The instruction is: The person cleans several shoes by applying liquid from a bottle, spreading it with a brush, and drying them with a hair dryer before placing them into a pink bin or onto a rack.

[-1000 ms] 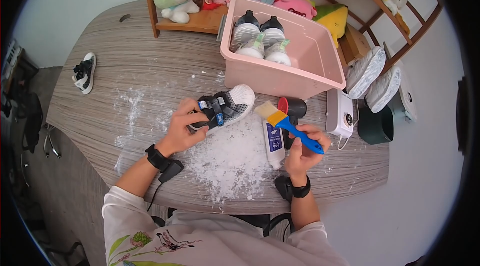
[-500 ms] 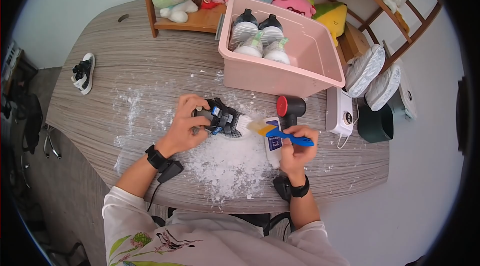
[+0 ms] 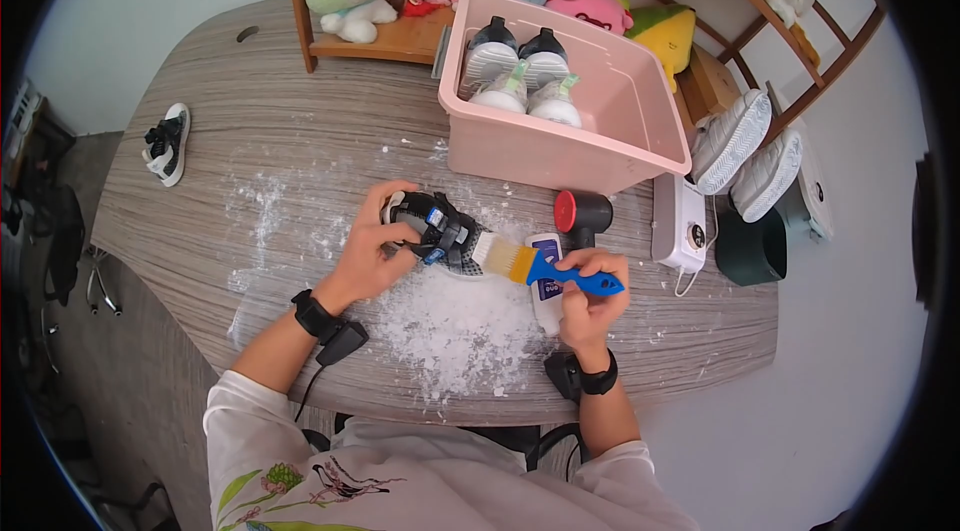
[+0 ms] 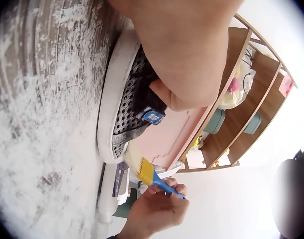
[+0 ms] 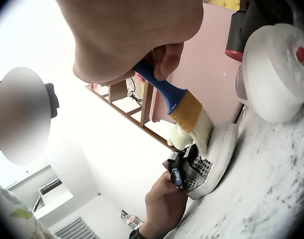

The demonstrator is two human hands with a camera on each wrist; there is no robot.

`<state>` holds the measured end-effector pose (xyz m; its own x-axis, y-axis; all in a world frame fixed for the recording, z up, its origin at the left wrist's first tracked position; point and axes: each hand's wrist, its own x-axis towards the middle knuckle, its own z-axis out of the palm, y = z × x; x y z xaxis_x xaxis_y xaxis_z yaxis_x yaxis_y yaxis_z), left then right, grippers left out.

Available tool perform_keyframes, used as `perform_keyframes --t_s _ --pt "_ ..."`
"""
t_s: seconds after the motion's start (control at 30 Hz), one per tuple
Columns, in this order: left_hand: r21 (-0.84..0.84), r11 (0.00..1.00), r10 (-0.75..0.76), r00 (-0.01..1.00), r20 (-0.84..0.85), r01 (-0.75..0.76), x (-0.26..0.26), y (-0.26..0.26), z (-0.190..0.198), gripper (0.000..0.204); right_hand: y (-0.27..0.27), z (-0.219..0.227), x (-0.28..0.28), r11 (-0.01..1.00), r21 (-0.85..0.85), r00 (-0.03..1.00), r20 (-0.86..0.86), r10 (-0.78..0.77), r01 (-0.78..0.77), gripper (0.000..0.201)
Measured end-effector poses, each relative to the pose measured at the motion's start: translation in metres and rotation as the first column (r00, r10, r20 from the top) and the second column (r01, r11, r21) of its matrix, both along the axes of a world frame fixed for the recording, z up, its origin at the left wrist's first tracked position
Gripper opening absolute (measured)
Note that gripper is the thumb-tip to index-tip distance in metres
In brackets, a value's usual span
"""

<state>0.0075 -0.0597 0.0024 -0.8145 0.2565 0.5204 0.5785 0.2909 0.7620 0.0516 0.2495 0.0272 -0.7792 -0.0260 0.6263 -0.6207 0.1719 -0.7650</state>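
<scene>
My left hand (image 3: 368, 253) grips a small black mesh shoe (image 3: 445, 235) with blue strap tabs, held on its side on the table over a patch of white powder (image 3: 455, 321). The left wrist view has the shoe (image 4: 127, 107) under my fingers. My right hand (image 3: 590, 303) grips the blue handle of a brush (image 3: 540, 266), whose pale bristles touch the shoe's toe. In the right wrist view the brush (image 5: 184, 107) meets the shoe (image 5: 204, 167).
A pink tub (image 3: 600, 156) behind holds two pairs of small shoes. A white tube (image 3: 546, 293) and a red-capped black bottle (image 3: 580, 214) lie by my right hand. Another small shoe (image 3: 167, 145) sits far left. A white device (image 3: 680, 224), white sneakers (image 3: 745, 153) and a toy shelf (image 3: 400, 36) are nearby.
The shoe went from raised with its white sole up to lying low on the table. The brush swung down and left until its bristles reached the toe.
</scene>
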Motion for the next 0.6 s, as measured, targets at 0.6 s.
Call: perform_keyframes --t_s 0.6 --pt "0.028 1.0 -0.011 1.0 0.023 0.01 -0.001 0.0 -0.004 0.012 -0.014 0.006 0.002 0.992 -0.025 0.973 0.196 -0.118 0.125 0.028"
